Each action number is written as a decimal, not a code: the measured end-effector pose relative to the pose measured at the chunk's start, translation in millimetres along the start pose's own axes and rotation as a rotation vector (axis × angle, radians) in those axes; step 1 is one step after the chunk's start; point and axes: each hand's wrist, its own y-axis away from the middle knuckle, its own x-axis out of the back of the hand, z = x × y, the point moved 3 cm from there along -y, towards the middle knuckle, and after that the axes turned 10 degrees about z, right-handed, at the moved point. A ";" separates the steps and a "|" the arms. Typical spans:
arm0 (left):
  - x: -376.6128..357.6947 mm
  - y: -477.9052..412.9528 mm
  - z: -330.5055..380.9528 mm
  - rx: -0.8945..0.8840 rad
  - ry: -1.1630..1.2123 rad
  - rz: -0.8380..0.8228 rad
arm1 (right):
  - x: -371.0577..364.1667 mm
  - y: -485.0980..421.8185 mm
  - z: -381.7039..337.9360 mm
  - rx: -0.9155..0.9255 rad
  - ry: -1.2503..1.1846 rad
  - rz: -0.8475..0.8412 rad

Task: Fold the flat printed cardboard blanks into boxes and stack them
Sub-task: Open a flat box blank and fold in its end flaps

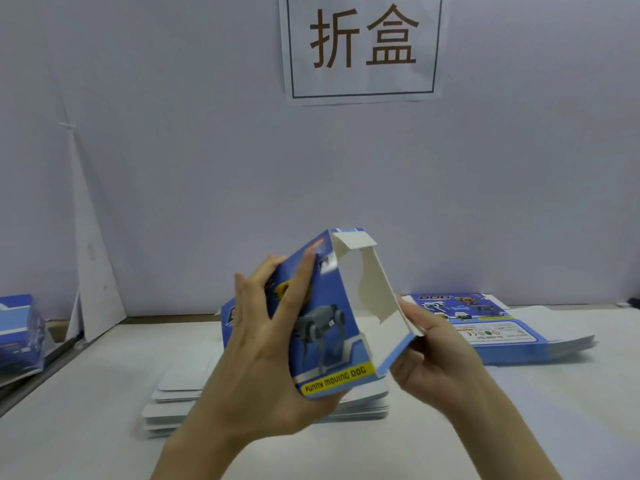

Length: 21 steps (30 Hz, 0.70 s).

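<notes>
My left hand (pixel 263 341) grips the half-formed box (pixel 329 327). Its fingers are spread and curled over the printed blue face, the index finger reaching up towards the top corner, and the palm wraps the near lower edge. My right hand (pixel 436 362) is narrowly closed, pinching the lower end of the box's open right-hand panel, with its fingers curled behind the card. Both forearms rise from the bottom of the view and angle inwards, so the box hangs in the air between them, above the tabletop (pixel 519 427).

The box is thin glossy card. It is blue outside, with a grey robot dog and a yellow strip reading "FUNNY MOVING DOG", and plain matt white inside. It is tilted, its open end turned towards me, and a small white flap (pixel 353 241) is bent in at the top.

Directly under it lies a stack of flat blanks (pixel 270 407), white side up, with rounded corners. A second pile (pixel 502 334) lies printed side up, to the right and further back. Folded boxes (pixel 20 334) sit at the far left edge. A paper sign (pixel 362 46) hangs on the pale wall.
</notes>
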 end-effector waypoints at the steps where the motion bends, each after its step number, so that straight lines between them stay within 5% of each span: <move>1: 2.4 -1.3 -3.1 0.001 -0.012 0.006 | -1.9 6.5 -9.4 0.118 0.041 0.059; 6: 8.8 -2.6 -10.1 0.033 -0.147 -0.002 | 0.2 24.5 -37.0 0.795 0.527 0.256; 9: 5.5 -1.9 -7.7 0.021 -0.194 -0.029 | -4.6 32.6 -40.6 1.051 0.653 0.261; 21: 8.0 -3.1 -7.4 -0.017 -0.294 -0.014 | -18.0 38.3 -30.4 1.223 0.857 0.058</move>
